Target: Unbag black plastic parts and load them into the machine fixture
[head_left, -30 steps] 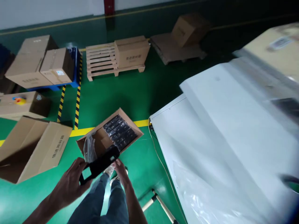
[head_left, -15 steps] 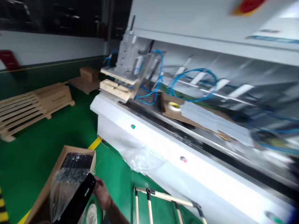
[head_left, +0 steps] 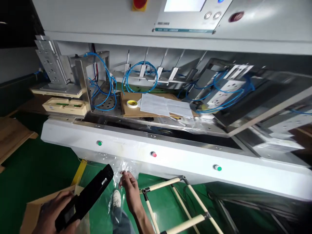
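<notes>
My left hand (head_left: pixel 57 213) is closed around the near end of a long, narrow black panel (head_left: pixel 91 191), which slants up and away, its lower part in front of an open brown cardboard box (head_left: pixel 31 214). My right hand (head_left: pixel 131 190), fingers pinched on crinkled clear plastic film (head_left: pixel 116 178), is just beside the panel's far end, near a cream-and-black tubular frame (head_left: pixel 161 186).
</notes>
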The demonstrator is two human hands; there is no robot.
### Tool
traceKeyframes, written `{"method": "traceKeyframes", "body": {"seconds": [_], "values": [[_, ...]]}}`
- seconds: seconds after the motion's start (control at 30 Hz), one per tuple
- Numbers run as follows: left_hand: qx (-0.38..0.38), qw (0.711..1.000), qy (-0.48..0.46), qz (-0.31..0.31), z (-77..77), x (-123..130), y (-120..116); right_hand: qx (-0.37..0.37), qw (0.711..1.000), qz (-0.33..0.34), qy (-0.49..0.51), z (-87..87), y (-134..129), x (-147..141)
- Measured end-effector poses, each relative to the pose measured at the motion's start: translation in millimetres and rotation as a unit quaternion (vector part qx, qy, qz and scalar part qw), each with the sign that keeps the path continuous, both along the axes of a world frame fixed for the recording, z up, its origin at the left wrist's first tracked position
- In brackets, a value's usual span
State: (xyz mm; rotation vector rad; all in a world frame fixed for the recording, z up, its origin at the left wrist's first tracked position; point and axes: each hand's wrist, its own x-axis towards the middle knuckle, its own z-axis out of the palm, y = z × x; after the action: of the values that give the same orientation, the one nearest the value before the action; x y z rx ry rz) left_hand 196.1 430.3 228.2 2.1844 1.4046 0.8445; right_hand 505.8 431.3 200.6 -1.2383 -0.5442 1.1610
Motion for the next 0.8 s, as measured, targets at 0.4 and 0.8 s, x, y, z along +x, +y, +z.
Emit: {"method": "traceKeyframes", "body": {"seconds": [0.4, 0.8], "values": [[-0.089, 0.995, 0.013, 0.032, 3.3, 23.7, 39.6, 0.015, 0.999, 0.026, -0.033, 19.3, 47.1, 46.1], [-0.180, 0.954, -0.001, -0.239, 10.2, 83.2, 92.3, -0.001, 0.977, -0.211, -0.027, 31.3, -12.9, 71.9]]}}
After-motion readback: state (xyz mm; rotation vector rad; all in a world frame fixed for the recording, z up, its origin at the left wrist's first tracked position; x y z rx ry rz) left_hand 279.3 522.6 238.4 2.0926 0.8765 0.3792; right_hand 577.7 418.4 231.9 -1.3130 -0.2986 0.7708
